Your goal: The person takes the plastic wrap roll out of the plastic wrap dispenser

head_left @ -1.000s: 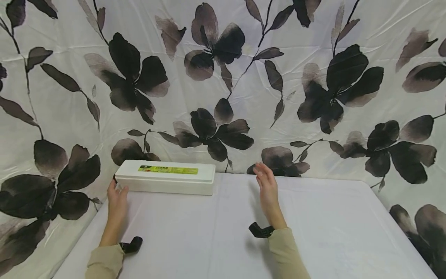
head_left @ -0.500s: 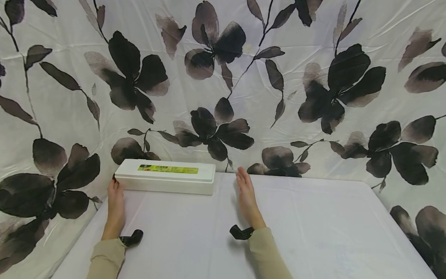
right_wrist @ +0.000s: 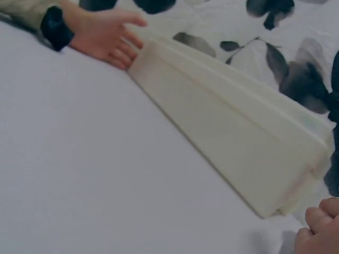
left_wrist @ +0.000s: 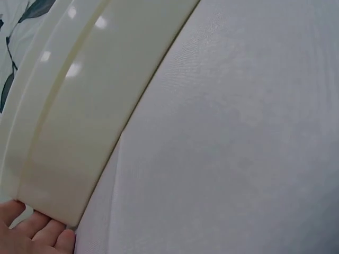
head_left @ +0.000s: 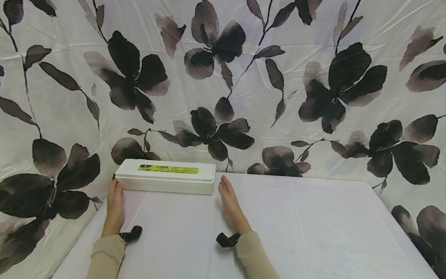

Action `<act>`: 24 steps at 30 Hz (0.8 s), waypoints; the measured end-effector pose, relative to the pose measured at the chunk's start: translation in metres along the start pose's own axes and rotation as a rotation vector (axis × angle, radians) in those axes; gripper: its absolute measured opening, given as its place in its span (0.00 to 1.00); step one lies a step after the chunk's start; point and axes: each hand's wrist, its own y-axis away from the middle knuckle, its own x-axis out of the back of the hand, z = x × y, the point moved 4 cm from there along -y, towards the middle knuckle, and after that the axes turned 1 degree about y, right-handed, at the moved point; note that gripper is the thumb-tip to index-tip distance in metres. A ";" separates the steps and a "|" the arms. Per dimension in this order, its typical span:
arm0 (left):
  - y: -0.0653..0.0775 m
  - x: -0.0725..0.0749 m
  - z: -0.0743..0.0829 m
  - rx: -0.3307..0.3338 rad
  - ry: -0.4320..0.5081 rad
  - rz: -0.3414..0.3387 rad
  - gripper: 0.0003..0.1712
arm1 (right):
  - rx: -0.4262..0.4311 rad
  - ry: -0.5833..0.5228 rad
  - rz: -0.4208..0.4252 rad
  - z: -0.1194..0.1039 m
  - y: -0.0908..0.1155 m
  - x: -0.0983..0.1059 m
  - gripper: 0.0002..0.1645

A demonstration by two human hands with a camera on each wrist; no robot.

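A long white lidded box (head_left: 163, 184) with a yellow-green label (head_left: 168, 169) on its lid lies at the table's far edge. My left hand (head_left: 115, 205) touches the box's left end with its fingertips; the left wrist view shows those fingers (left_wrist: 50, 233) against the end wall. Just off the right end stands my right hand (head_left: 231, 201), its fingers extended. In the right wrist view a small gap shows between the right fingers (right_wrist: 318, 219) and the box (right_wrist: 228, 132).
A white cloth covers the table (head_left: 313, 232). Behind it hangs a floral curtain (head_left: 271, 97), close to the back of the box. Each wrist carries a black camera strap (head_left: 228, 240).
My right hand has swung left across the table, up close to the box's right end. The left fingers have come together against the left end. The box stays where it was.
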 end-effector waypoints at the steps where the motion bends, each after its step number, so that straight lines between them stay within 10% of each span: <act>1: 0.000 0.000 -0.001 0.001 0.004 -0.001 0.37 | -0.021 0.013 -0.004 0.002 0.001 -0.002 0.37; 24: 0.005 -0.001 -0.004 -0.007 0.033 0.008 0.37 | 0.053 0.357 -0.095 0.006 0.015 -0.015 0.37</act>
